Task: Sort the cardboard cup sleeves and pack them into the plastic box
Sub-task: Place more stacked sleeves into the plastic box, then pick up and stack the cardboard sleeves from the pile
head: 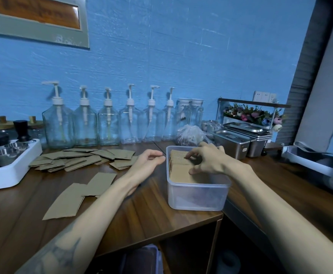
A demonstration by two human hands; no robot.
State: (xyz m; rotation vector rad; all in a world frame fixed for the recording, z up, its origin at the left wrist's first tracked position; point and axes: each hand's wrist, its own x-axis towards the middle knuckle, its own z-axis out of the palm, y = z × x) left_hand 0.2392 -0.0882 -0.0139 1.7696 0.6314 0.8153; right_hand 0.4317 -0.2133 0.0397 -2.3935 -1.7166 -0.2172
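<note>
My right hand (205,159) rests curled fingertips on the sleeves (181,167) packed in the plastic box (197,194) at the counter's (151,204) front corner. My left hand (147,161) hovers relaxed, holding nothing, just beside the box; loose sleeves (78,159) lie farther left.

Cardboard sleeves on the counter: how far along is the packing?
Partly done. A stack of sleeves already sits in the plastic box. The right hand is on that stack, fingers curled; the left hand hovers beside the box. Left: the loose pile and two nearer sleeves.
</note>
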